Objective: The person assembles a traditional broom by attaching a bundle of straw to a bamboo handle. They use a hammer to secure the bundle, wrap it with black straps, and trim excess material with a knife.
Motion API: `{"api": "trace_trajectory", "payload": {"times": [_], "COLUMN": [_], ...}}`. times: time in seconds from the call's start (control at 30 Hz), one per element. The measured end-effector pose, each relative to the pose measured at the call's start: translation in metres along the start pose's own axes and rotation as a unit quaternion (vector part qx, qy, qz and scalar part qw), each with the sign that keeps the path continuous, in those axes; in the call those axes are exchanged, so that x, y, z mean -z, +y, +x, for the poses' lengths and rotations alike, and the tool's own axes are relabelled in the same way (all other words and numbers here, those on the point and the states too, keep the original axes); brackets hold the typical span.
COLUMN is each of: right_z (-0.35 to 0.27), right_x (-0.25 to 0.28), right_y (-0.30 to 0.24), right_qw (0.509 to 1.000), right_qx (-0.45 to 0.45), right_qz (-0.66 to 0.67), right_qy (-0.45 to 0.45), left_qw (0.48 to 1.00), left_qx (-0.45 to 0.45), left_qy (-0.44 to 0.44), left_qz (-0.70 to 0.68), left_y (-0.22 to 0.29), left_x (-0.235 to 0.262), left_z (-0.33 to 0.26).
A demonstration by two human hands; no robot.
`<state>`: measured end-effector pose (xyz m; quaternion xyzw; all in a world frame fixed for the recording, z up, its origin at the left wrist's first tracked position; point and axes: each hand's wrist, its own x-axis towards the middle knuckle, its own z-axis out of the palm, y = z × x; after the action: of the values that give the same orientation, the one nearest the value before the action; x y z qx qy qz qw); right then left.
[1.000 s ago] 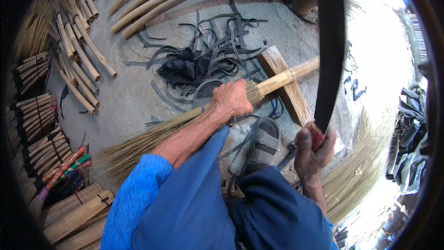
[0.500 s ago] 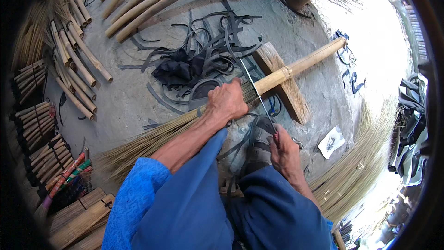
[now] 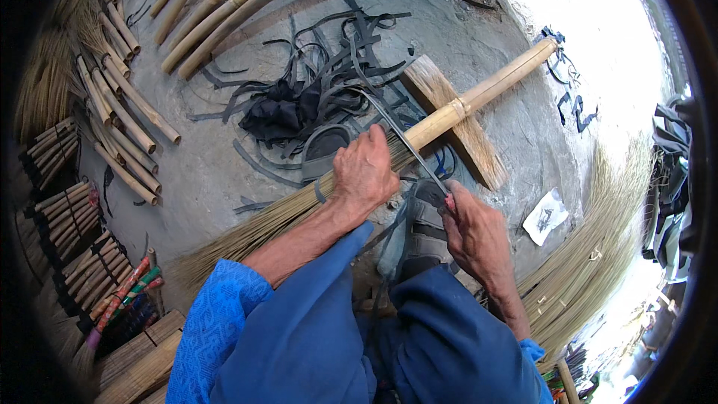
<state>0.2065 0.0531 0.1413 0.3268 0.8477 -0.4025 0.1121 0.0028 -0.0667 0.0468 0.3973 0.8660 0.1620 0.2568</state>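
Note:
A grass broom lies aslant in front of me, its bamboo handle (image 3: 508, 84) resting over a wooden block (image 3: 479, 155). From the handle's near end the grass bristles (image 3: 280, 218) fan out to the lower left, beneath my left forearm. My left hand (image 3: 366, 172) is wrapped round the bristles just below that joint. In my right hand (image 3: 480, 232) is the grip of a long, thin knife (image 3: 410, 144), fingers closed. Its narrow blade crosses the broom where bristles meet bamboo, the tip pointing up and left. Whether the edge bites in cannot be seen.
Black rubber strips (image 3: 359, 52) and a dark cloth (image 3: 280, 114) lie beyond my left hand. Shoes (image 3: 428, 228) are close below the broom. Bamboo poles (image 3: 247, 15) and handles (image 3: 123, 105) lie left; loose grass (image 3: 591, 254) and a white packet (image 3: 544, 217) sit right.
My right hand has shifted slightly up and right with the knife. The blade now slants more to the left, its tip nearer the black strips. My left hand keeps its grip on the bristles.

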Motion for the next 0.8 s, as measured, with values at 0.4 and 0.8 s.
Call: {"api": "trace_trajectory", "payload": {"times": [0.4, 0.8], "right_z": [-0.038, -0.038], "right_x": [-0.098, -0.095], "right_y": [0.138, 0.116], "right_qw": [0.861, 0.919], "right_qx": [-0.208, -0.117], "right_qz": [0.127, -0.114], "right_qy": [0.446, 0.359], "left_qw": [0.914, 0.889], "left_qx": [0.053, 0.070], "left_qy": [-0.314, -0.369], "left_qz": [-0.252, -0.261], "left_y": [-0.062, -0.074], "left_x": [0.024, 0.014], "left_z": [0.073, 0.083]}}
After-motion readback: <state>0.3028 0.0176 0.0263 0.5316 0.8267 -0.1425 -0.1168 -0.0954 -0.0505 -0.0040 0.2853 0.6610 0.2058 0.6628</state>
